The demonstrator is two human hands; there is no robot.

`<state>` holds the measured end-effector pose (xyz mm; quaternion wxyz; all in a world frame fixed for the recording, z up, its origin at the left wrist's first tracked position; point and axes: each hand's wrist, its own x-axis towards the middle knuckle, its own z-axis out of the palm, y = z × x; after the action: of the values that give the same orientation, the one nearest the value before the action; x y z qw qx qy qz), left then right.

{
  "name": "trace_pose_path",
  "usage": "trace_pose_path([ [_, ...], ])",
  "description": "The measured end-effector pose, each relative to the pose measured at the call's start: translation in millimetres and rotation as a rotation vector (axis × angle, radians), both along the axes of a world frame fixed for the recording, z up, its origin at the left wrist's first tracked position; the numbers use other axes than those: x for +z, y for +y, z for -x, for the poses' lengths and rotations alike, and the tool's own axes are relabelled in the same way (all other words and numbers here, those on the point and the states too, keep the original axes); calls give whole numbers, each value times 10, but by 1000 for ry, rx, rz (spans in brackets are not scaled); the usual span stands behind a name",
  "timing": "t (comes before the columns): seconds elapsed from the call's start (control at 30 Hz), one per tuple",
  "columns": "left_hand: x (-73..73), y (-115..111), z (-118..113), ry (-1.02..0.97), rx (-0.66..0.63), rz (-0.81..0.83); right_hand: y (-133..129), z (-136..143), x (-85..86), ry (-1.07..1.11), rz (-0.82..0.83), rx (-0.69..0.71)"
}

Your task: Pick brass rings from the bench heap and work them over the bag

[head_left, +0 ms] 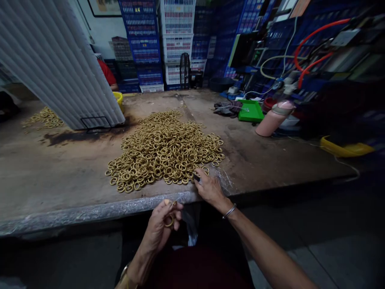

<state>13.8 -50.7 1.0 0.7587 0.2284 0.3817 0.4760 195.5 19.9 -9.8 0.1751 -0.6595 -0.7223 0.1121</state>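
A wide pile of brass-coloured rings (168, 148) lies on the worn table (75, 176). My left hand (161, 224) is in front of the table edge, its fingers closed on a brass ring (169, 220); a small piece between thumb and fingertips is too small to name. At the pile's near right edge, my right hand (210, 189) touches the rings with bent fingers. Something small and black (196, 177) shows at its fingers; whether a ring is also pinched there is hidden.
A tall corrugated panel (69, 68) stands at the left, with a person's red sleeve (106, 73) behind it. On the right are a green tray (251, 111), a pink bottle (274, 119) and a yellow tray (345, 148). Stacked crates (177, 28) line the back.
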Motion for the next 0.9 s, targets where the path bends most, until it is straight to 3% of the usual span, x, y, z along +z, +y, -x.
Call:
trace_pose_path([
  [0.13,18,7,19,-89,-8,79,13,8,-6,-25,35,60],
  [0.3,-15,30,48,-177,-6,190,4,27,-19,-40,21,28],
  [0.47,-32,53,-14,-103,-14,162,-12,28,-41,35,-32,0],
  [0.57,-32,79,-71,51,-36,54,-14,68,-50,213,-40,-27],
  [0.67,-62,116,-104,362,30,-133,-12,152,-40,491,38,-41],
  [0.77,-88,156,-104,642,125,-399,-36,253,4,814,199,-42],
  [0.9,-70,200,-78,702,108,-585,-118,356,93,1126,503,-35],
])
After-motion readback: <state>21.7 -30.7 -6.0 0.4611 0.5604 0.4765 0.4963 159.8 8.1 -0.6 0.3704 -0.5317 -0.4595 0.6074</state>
